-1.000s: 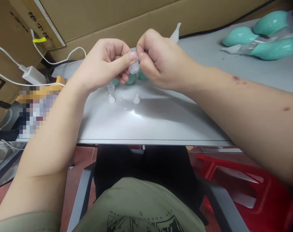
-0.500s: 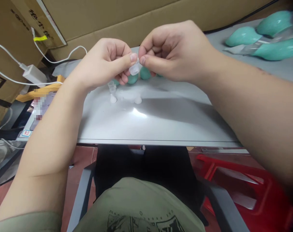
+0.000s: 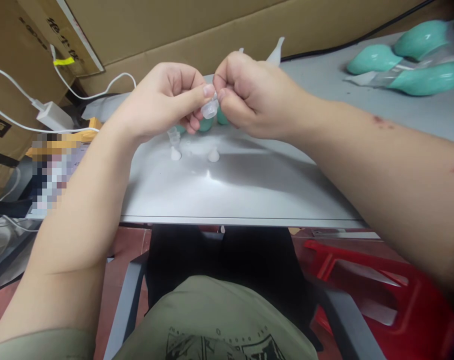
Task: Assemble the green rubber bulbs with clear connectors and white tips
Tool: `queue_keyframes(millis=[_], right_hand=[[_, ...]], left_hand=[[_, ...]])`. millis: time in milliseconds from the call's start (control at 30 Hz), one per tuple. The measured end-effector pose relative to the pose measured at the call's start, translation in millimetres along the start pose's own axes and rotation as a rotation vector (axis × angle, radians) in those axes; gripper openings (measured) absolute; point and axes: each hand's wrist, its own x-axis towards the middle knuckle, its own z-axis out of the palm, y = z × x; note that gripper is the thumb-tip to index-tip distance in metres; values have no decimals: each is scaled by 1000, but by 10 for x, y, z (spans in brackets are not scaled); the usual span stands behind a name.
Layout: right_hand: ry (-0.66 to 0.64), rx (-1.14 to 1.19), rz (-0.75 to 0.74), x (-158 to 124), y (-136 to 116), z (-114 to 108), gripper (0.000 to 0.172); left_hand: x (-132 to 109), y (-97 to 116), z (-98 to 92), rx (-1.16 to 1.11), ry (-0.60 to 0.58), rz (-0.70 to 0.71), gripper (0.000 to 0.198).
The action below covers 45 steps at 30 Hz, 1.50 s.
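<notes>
My left hand (image 3: pixel 174 97) pinches a small clear plastic fitting (image 3: pixel 210 109) between thumb and fingers, above the table. Against the fitting's far side, the fingers of my right hand (image 3: pixel 249 95) are closed, and what they grip is hidden. Below lie two small white cone-shaped pieces, a left one (image 3: pixel 175 154) and a right one (image 3: pixel 213 154). Just behind the left cone is another clear fitting (image 3: pixel 173 135). Teal rounded ends (image 3: pixel 205 124) show partly beneath and behind my hands. A white pointed tip (image 3: pixel 276 52) sticks up beyond my right hand.
Several teal bulbs with clear necks (image 3: pixel 427 77) lie at the table's right. Cardboard (image 3: pixel 167 30) walls the back. A white charger (image 3: pixel 54 116) with cables sits at the left. The table's front edge (image 3: pixel 242 220) is near my lap; a red stool (image 3: pixel 399 295) stands below right.
My right hand has turned and dropped slightly, its fingers curling tighter, and the white tip behind it has come into view. The fitting in my left hand has tilted a little.
</notes>
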Motion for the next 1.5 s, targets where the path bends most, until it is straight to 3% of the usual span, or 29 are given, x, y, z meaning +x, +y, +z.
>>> queue_keyframes(millis=[233, 433, 600, 833, 1000, 1200, 1367, 1500], right_hand=[[-6, -48, -47, 1, 66, -17, 25], [24, 238, -40, -22, 59, 44, 10], [140, 318, -111, -32, 48, 70, 17], [177, 364, 19, -77, -106, 99, 27], [291, 413, 79, -81, -169, 184, 40], [211, 477, 92, -87, -133, 142, 22], [277, 495, 81, -83, -133, 194, 31], [301, 509, 80, -48, -111, 232, 26]], left_hand=[[-58, 86, 28, 42, 4, -29, 38], [-48, 45, -11, 29, 42, -16, 34], [-55, 48, -18, -38, 93, 37, 30], [-39, 36, 0, 12, 152, 32, 27], [-27, 49, -7, 9, 132, 0, 29], [-21, 37, -1, 57, 126, 7, 37], [-10, 15, 0, 70, 149, 10, 40], [-8, 13, 14, 78, 164, 7, 38]])
